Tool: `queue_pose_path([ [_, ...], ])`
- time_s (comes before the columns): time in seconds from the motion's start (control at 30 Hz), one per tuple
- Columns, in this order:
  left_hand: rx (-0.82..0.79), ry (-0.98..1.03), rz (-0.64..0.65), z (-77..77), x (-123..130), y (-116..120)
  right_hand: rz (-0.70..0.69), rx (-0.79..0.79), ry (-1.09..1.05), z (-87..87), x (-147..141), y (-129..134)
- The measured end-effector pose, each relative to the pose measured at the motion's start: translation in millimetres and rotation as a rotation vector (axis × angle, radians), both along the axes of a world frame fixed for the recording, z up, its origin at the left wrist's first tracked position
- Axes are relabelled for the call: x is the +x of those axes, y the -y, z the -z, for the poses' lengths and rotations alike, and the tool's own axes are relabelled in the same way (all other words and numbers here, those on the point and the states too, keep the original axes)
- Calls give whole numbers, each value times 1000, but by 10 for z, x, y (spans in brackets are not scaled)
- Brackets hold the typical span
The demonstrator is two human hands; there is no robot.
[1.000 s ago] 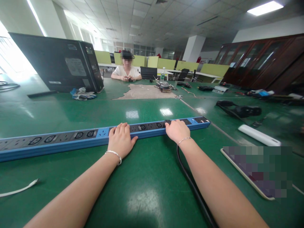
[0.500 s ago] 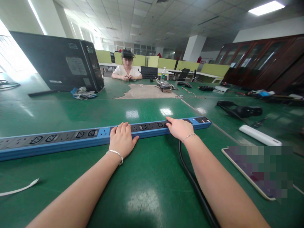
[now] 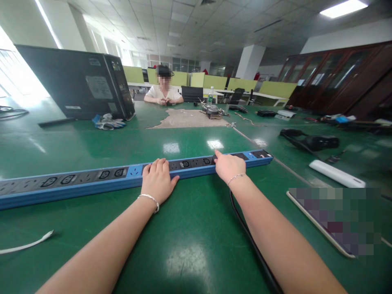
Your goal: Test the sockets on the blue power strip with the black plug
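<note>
A long blue and black power strip (image 3: 101, 185) with rows of sockets lies across the green table. My left hand (image 3: 157, 175) grips it near its middle, fingers over the top and thumb along the near side. Toward the strip's right end, my right hand (image 3: 229, 166) is closed around a black plug (image 3: 213, 158) at the sockets. Most of the plug is hidden by the fingers, so how deep it sits cannot be told. A thick black cable (image 3: 245, 228) runs from under that hand down to the bottom edge.
A black computer case (image 3: 73, 81) stands at the far left, with gloves (image 3: 108, 121) beside it. A white cable (image 3: 27, 246) lies at near left. To the right are a white bar-shaped object (image 3: 337, 173) and a blurred-out tablet-like device (image 3: 318, 222). Across the table sits a person (image 3: 163, 92).
My right hand has shifted slightly left and its wrist has turned a little, still on the plug. The left hand stays on the power strip.
</note>
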State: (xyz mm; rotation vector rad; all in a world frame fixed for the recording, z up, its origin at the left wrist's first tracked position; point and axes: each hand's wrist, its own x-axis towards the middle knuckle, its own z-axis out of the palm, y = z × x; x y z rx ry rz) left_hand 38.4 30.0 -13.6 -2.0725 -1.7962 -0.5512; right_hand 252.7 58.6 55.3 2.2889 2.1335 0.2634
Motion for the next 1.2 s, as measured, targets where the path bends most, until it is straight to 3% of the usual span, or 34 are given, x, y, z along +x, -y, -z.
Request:
queue_pose_path([
  [0.3,-2,0,1,4,-2,-4,-115,28,-131,69,172,-100],
  [0.47,0,12,5,17,-5,-10,-185,22,-504,129,318,-219],
  [0.67,-8,11,4,8,-8,-11,-216,1,-753,168,374,-275],
  [0.93,-10,12,3,5,-1,-5,-162,-4,-1308,148,574,-304],
  [1.2,-16,7,-1,-2,6,3,-165,-41,-1280,140,474,-279],
])
